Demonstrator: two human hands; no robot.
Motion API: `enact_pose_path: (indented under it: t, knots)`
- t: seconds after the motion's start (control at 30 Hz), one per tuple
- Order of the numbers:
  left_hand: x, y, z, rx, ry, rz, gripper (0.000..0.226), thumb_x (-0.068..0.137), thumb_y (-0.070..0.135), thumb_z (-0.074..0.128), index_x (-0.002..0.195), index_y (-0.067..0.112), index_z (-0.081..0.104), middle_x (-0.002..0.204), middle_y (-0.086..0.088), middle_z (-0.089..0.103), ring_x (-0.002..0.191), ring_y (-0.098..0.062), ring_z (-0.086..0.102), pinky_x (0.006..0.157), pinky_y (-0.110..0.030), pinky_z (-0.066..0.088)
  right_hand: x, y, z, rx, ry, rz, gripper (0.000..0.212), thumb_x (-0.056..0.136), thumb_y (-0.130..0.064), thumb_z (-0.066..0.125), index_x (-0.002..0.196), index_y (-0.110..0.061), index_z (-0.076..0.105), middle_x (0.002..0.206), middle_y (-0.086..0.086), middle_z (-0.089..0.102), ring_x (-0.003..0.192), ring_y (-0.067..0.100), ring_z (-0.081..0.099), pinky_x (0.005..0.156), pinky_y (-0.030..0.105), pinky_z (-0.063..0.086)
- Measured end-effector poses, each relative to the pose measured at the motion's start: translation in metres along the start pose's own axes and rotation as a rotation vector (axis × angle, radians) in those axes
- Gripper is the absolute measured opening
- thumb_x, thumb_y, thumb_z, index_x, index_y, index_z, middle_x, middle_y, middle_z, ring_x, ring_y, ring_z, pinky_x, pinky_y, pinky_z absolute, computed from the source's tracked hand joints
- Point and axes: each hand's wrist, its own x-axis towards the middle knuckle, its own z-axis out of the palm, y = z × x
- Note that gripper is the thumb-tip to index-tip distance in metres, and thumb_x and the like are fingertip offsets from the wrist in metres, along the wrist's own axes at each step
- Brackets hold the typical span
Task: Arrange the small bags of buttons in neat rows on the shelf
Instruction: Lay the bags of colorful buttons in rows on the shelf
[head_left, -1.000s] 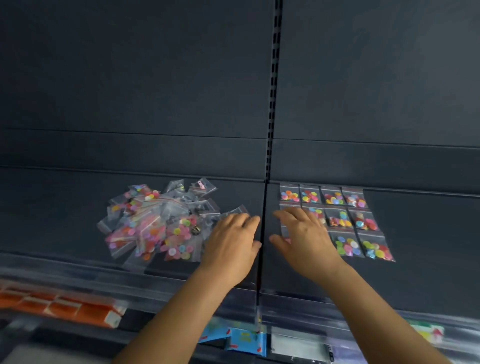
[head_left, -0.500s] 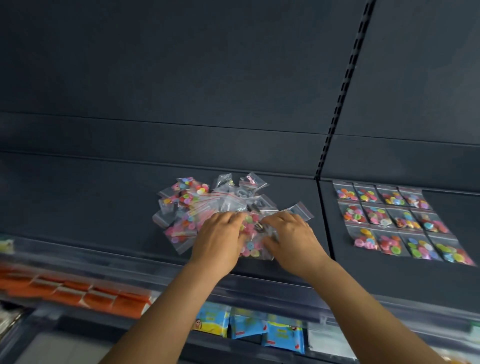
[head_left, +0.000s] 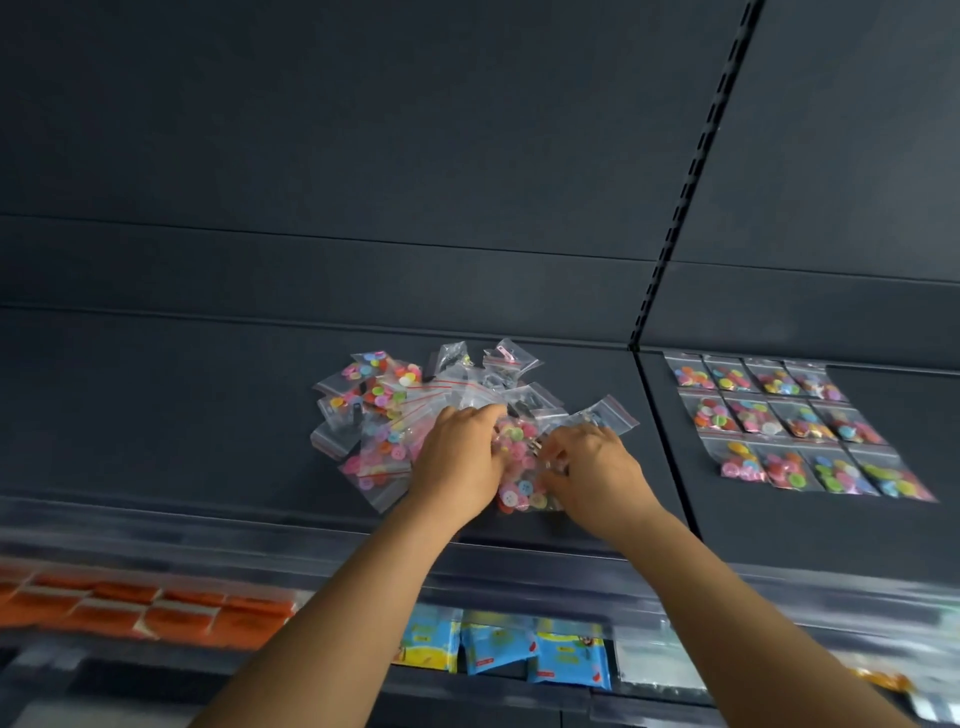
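Note:
A loose pile of small clear zip bags of coloured buttons (head_left: 384, 410) lies on the dark shelf (head_left: 156, 415), left of the shelf seam. My left hand (head_left: 457, 460) rests on the pile's middle, its fingers curled down into the bags. My right hand (head_left: 592, 467) is just to its right, with its fingertips pinching a bag of pink and yellow buttons (head_left: 519, 467) at the pile's near edge. On the right shelf section, three neat rows of button bags (head_left: 779, 421) lie flat, untouched by either hand.
The slotted upright (head_left: 696, 171) divides the dark back panels. Below the shelf's front rail (head_left: 208, 535), orange packets (head_left: 156, 613) sit at the left and blue packets (head_left: 498, 644) under my arms. Bare shelf lies to the right of the rows.
Both hands left the arranged rows and moved left onto the loose pile. My view swung left, so the rows now sit at the right. The fingers have closed into the bags.

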Motion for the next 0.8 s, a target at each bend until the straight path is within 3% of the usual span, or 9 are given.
enact_pose_path:
  t: [0.07,0.17,0.23,0.33,0.4,0.47,0.63,0.8]
  knots:
    - [0.002,-0.002,-0.002,-0.077,0.004,-0.031,0.042,0.085,0.015,0.065,0.126,0.021,0.055,0.091,0.007,0.061,0.098,-0.016,0.051,0.077,-0.031,0.047,0.000,-0.001,0.000,0.018,0.008,0.024,0.011,0.086,-0.020,0.061,0.094,-0.014,0.063,0.093,0.001,0.061,0.093,0.020,0.056,0.075,0.027,0.046]
    - [0.004,-0.005,-0.005,-0.165,0.005,-0.054,0.017,0.084,0.013,0.066,0.099,0.020,0.068,0.086,0.009,0.064,0.082,-0.008,0.055,0.066,-0.022,0.047,0.001,-0.002,0.000,0.064,0.011,0.053,0.007,0.086,-0.021,0.061,0.089,-0.015,0.062,0.082,-0.004,0.059,0.080,0.017,0.056,0.063,0.026,0.043]
    - [0.004,-0.005,-0.008,-0.234,0.006,-0.053,0.006,0.084,0.017,0.065,0.085,0.022,0.067,0.079,0.013,0.062,0.072,-0.002,0.055,0.060,-0.015,0.041,0.001,-0.004,-0.004,0.135,0.021,0.067,0.006,0.087,-0.022,0.060,0.086,-0.016,0.062,0.079,-0.004,0.061,0.076,0.017,0.057,0.063,0.026,0.043]
    - [0.005,-0.003,-0.015,-0.355,0.016,-0.089,0.013,0.085,0.018,0.062,0.076,0.025,0.056,0.076,0.013,0.060,0.071,-0.006,0.057,0.061,-0.018,0.044,0.004,-0.005,-0.009,0.227,0.062,0.069,0.007,0.089,-0.018,0.057,0.082,-0.018,0.057,0.074,-0.004,0.062,0.068,0.014,0.058,0.057,0.022,0.044]
    - [0.007,-0.001,-0.019,-0.478,0.031,-0.145,0.015,0.086,0.017,0.061,0.075,0.024,0.054,0.077,0.008,0.061,0.072,-0.009,0.058,0.064,-0.022,0.046,0.005,-0.006,-0.012,0.316,0.102,0.095,0.010,0.088,-0.015,0.056,0.079,-0.021,0.055,0.068,-0.009,0.060,0.059,0.006,0.054,0.048,0.011,0.038]
    - [0.009,0.003,-0.022,-0.632,0.033,-0.226,0.011,0.086,0.017,0.062,0.080,0.022,0.053,0.083,0.000,0.065,0.076,-0.014,0.061,0.068,-0.028,0.049,0.005,-0.008,-0.016,0.448,0.131,0.144,0.013,0.086,-0.013,0.057,0.078,-0.024,0.056,0.068,-0.010,0.061,0.059,0.003,0.055,0.047,0.008,0.038]
    - [0.008,0.016,-0.018,-0.920,-0.076,-0.343,0.034,0.082,0.008,0.065,0.108,0.028,0.057,0.097,-0.012,0.067,0.089,-0.031,0.067,0.083,-0.043,0.056,0.000,-0.008,-0.027,0.726,0.211,0.233,0.014,0.085,-0.009,0.060,0.081,-0.022,0.063,0.078,-0.003,0.067,0.074,0.019,0.068,0.065,0.033,0.056]
    - [0.010,0.032,-0.010,-1.024,-0.088,-0.388,0.023,0.083,0.004,0.065,0.101,0.018,0.067,0.088,-0.002,0.071,0.076,-0.014,0.070,0.076,-0.032,0.058,-0.008,0.008,-0.043,0.802,0.241,0.242,0.019,0.085,-0.007,0.059,0.075,-0.022,0.065,0.076,0.000,0.069,0.064,0.013,0.063,0.055,0.025,0.052]
